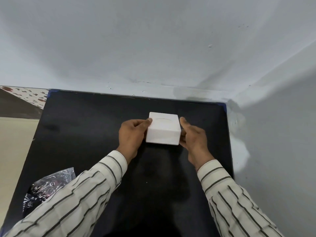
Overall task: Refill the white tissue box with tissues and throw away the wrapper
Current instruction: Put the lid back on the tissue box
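Note:
A white tissue box [163, 128] stands on the black table [85, 134], near its far middle, with a curved slot on its top face. My left hand [132, 134] grips the box's left side, thumb on the top edge. My right hand [193, 135] holds the right side, thumb raised beside the top corner. A crinkled clear plastic wrapper with dark print [49, 185] lies at the table's near left, partly hidden by my left sleeve. No loose tissues show.
A pale grey wall [153, 48] runs along the table's far edge and another along its right side [273, 134]. To the left of the table there is beige floor [15, 142] and a speckled surface [29, 96].

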